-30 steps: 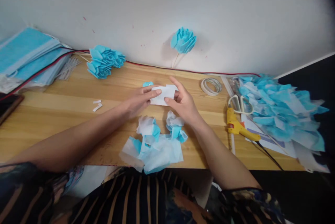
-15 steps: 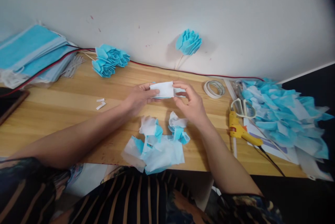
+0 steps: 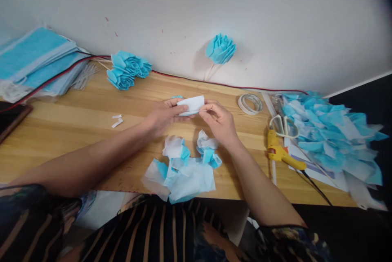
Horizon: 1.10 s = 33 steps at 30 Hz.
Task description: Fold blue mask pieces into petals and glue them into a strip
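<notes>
1. Head view: our left hand (image 3: 165, 114) pinches the white sheet (image 3: 193, 103) at its left.
2. Our right hand (image 3: 221, 123) pinches its near right corner.
3. It's between them, long axis crosswise, nearer the table (image 3: 76, 131) back edge.

Wooden table (image 3: 76, 111): blue flowers (image 3: 125, 72), tape roll (image 3: 249, 110), small white strips (image 3: 117, 123), blue-white scraps (image 3: 191, 182).
</notes>
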{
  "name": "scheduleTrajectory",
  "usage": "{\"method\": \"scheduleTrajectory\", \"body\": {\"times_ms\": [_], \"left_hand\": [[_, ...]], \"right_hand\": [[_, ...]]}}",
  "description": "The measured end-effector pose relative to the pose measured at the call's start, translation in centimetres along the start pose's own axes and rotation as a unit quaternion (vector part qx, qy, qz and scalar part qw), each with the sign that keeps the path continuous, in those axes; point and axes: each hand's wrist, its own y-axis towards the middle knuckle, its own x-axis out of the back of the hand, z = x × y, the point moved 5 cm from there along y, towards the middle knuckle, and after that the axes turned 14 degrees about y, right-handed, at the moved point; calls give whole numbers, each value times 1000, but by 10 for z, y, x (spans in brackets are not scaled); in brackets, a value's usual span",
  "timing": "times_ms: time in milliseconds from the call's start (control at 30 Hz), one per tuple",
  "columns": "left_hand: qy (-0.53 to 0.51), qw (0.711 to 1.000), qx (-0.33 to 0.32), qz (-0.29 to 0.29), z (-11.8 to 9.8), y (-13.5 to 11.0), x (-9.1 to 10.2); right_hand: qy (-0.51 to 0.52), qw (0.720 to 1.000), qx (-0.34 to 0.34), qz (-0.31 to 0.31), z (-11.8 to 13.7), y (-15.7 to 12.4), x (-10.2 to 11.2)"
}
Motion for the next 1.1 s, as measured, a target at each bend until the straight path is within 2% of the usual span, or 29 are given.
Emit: {"method": "scheduleTrajectory", "body": {"times_ms": [100,267,433,500,633,833,1100], "left_hand": [[-10,1000,4,-17,-1,1,2],[-26,999,-3,-48,-4,3,7],[-32,997,-50,-44,-7,3,7],[-31,997,-59,-41,-7,2,5],[-23,997,-64,-30,-8,0,0],[-18,998,-67,-9,-8,-1,-5],[-9,997,-69,-22,-6,0,-1]], "right_hand": [[12,1000,-3,-7,2,0,3],[42,995,-43,-81,2,0,15],[44,992,-118,8,-2,-1,0],[50,989,-135,26,-2,-2,-8],[50,989,-141,16,-4,-3,-14],[53,991,-119,1,-11,-2,-8],[66,990,-126,13,-8,-3,-9]]}}
